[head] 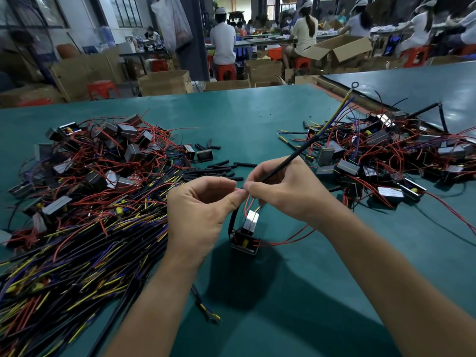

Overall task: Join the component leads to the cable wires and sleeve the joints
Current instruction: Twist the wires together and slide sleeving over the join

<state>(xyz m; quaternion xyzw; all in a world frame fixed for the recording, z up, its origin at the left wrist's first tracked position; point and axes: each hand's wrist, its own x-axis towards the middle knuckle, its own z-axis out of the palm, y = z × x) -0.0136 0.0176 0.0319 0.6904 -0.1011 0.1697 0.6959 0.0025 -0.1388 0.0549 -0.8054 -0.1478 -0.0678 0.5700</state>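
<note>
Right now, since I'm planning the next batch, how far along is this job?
Done: the right heap looks like joined units, though I can't confirm. In hand: the left hand pinches a red lead, the right hand grips the black cable, above one component. Left: the left heap, loose cables and sleeves wait.

Cardboard boxes (164,82), red stools (225,72), seated workers (222,42)

Your black cable (296,157) slants up to the right, yellow and blue wires (339,110) fanning from its far end, while the black-and-silver component (248,228) sits just below its near end, red leads (286,240) looping out and a black sleeve (232,220) curving beside it.
</note>
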